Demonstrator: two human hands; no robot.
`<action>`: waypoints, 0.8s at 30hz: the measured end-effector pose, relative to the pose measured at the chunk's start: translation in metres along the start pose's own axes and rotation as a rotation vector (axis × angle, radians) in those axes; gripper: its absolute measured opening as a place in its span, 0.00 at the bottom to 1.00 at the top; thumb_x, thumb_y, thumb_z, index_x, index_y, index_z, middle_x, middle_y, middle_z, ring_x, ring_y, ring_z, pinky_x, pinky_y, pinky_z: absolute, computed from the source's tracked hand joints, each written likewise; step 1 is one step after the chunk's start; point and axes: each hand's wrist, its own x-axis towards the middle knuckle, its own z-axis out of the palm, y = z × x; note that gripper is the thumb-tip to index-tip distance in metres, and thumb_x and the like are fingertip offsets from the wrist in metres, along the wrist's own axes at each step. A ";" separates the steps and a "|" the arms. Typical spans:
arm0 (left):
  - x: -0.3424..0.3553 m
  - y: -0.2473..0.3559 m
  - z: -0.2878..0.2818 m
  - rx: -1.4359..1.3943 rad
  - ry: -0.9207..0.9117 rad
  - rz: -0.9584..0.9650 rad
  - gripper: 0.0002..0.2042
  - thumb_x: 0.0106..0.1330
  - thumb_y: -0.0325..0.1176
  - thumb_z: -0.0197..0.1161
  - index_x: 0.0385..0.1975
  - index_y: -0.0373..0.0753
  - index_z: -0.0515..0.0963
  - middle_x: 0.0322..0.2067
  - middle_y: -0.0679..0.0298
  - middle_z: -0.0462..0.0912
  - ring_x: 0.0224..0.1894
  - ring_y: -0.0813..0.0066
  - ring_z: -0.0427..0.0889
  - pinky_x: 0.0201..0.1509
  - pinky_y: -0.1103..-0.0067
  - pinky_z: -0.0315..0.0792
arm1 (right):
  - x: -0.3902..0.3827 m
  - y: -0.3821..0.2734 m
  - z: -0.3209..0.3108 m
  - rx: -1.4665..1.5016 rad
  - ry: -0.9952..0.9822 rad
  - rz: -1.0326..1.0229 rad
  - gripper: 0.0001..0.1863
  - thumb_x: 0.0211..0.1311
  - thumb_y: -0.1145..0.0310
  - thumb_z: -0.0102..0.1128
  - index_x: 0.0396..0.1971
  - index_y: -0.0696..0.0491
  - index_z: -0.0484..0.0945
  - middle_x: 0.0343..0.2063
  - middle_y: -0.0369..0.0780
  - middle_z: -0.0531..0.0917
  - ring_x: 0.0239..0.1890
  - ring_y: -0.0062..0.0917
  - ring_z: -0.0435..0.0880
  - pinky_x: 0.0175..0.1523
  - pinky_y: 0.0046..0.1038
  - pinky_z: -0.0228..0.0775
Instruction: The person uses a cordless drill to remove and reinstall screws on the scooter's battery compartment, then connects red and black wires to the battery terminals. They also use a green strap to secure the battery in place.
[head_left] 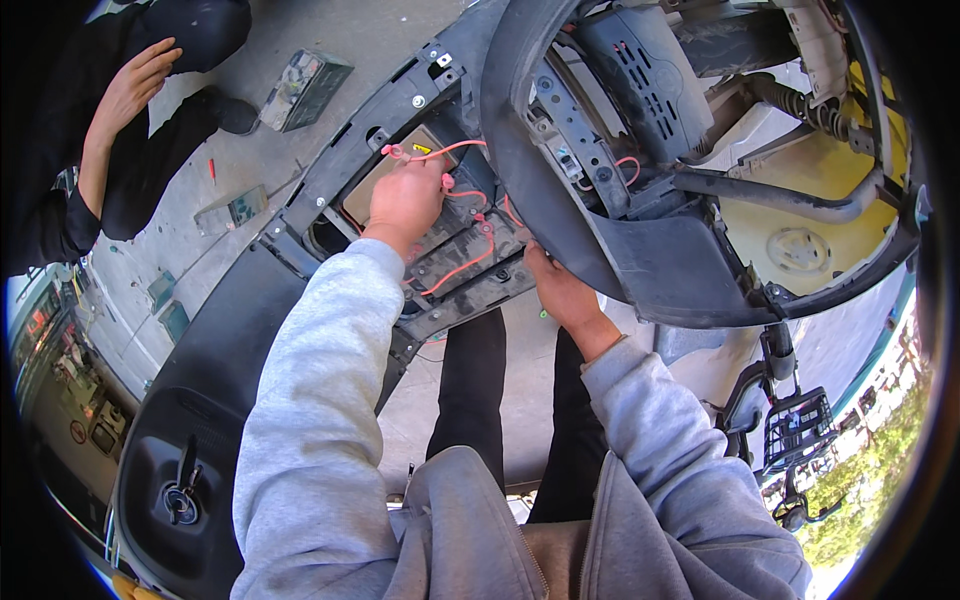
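The left hand (405,200) curls among red wires (460,271) inside the frame (345,150), toward its far edge, apparently because their ends gather there; hidden fingertips leave its grip untellable. The right hand (566,292) is at the near edge, perhaps for support, its pinch also unclear.

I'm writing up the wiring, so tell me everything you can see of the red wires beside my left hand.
The red wires are thin and plastic-looking, some ending at pink pieces. They curve loosely over dusty dark blocks; the upper one passes out of sight at the curved black panel. The left hand is right by the pink pieces; whether its fingers grip any wire is hidden.
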 end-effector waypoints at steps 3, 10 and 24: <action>0.000 -0.002 0.000 -0.021 -0.024 -0.005 0.09 0.64 0.37 0.59 0.40 0.41 0.76 0.34 0.56 0.83 0.38 0.58 0.84 0.38 0.65 0.79 | 0.004 0.000 0.006 0.097 -0.068 0.067 0.10 0.69 0.70 0.50 0.41 0.59 0.79 0.31 0.38 0.81 0.34 0.22 0.79 0.43 0.27 0.71; -0.001 -0.003 -0.005 -0.052 -0.047 0.019 0.10 0.65 0.38 0.59 0.41 0.41 0.77 0.33 0.56 0.83 0.38 0.57 0.84 0.38 0.65 0.79 | 0.003 0.005 0.026 0.169 -0.151 0.134 0.11 0.70 0.70 0.48 0.45 0.57 0.77 0.30 0.36 0.77 0.35 0.19 0.75 0.44 0.23 0.68; 0.002 -0.006 0.005 0.074 -0.053 0.012 0.11 0.67 0.41 0.57 0.39 0.40 0.75 0.32 0.54 0.82 0.32 0.57 0.84 0.33 0.65 0.79 | -0.002 0.000 0.025 0.190 -0.103 0.145 0.07 0.66 0.73 0.51 0.39 0.59 0.76 0.27 0.36 0.75 0.32 0.19 0.73 0.41 0.24 0.67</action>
